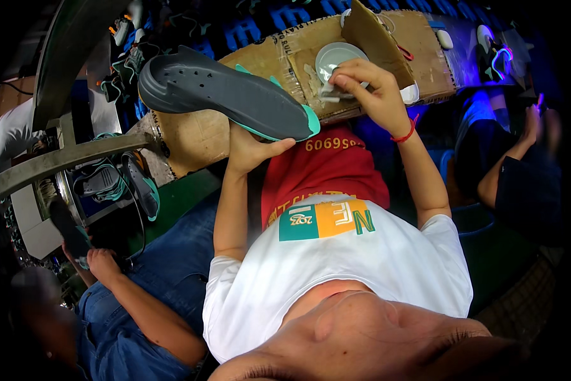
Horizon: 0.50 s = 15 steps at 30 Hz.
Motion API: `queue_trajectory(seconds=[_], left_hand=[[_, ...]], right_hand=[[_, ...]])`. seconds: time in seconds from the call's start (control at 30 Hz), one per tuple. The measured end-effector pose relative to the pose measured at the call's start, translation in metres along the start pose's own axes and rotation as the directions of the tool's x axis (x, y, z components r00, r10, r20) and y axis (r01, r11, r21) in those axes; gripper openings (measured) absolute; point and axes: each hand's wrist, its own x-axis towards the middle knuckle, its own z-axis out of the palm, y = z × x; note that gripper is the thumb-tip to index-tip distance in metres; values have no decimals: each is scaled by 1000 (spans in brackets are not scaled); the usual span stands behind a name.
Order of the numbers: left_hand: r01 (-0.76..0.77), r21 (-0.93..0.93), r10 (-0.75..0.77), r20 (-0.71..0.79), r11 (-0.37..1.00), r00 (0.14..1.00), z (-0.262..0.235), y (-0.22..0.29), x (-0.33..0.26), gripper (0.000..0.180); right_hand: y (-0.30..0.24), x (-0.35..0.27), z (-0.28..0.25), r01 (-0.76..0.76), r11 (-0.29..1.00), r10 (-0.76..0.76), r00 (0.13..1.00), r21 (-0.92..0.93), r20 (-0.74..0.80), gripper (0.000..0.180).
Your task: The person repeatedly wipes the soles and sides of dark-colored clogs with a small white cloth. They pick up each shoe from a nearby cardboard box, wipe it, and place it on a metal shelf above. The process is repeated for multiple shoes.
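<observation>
Crowding the cardboard tray point(203, 136): white dish point(336, 57), shoes point(123, 82), co-worker's hand point(101, 261).

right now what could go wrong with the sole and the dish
1. The sole rests on only the left hand near its toe end, so the long heel end might tip down.
2. The right hand presses a pale wad at the rim of the dish, which might slide on the cardboard.

cardboard sheet point(196, 136) on workbench; shoes point(123, 70) piled behind | co-worker's blue jeans point(165, 267)
</observation>
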Motion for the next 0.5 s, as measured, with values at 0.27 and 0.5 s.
queue_trajectory(seconds=[0.27, 0.5], left_hand=[[-56, -24, 55, -38, 998, 998, 17, 16, 2, 58], [-49, -10, 49, -55, 999, 997, 17, 19, -1, 60]], right_hand=[[-14, -5, 13, 209, 967, -206, 978, -148, 38, 14], [-24, -1, 1, 416, 875, -373, 905, -246, 204, 12]])
